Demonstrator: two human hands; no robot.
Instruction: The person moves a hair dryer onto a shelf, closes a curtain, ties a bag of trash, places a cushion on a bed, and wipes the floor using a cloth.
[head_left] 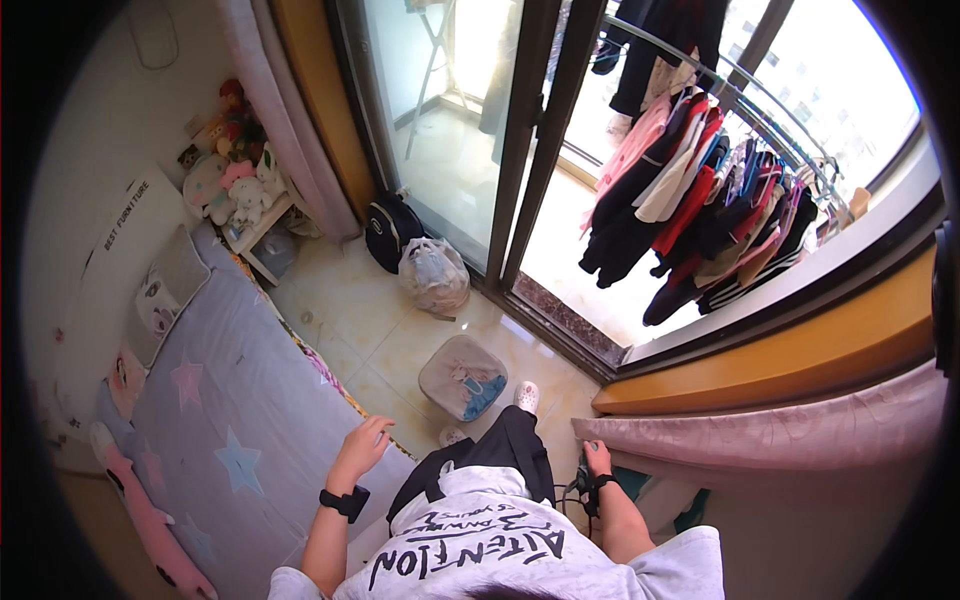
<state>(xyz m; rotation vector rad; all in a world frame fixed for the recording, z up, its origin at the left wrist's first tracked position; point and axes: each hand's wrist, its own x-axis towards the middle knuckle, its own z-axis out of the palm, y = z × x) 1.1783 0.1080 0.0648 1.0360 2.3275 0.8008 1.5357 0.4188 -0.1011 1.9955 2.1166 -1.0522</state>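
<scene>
My left hand [364, 446] hangs over the edge of the bed [290, 400], fingers loosely apart and nothing in them. A black band with a dark block sits on that wrist. On the other side, my right hand [597, 459] is just below the lower edge of the pink curtain [740, 430], beside a dark object with black cables [577, 487]. Its fingers are small and partly hidden, so I cannot make out whether they hold anything. In front of my feet is a grey rounded-square stool or bin [455, 368] with a blue patch.
Ahead, a stuffed plastic bag [434, 275] and a black backpack [393, 232] lean by the glass sliding door [440, 120]. Beyond the door's opening, many clothes [690, 190] hang on a rack [770, 120]. Plush toys [245, 190] crowd a white bedside cabinet [262, 236] at the far left.
</scene>
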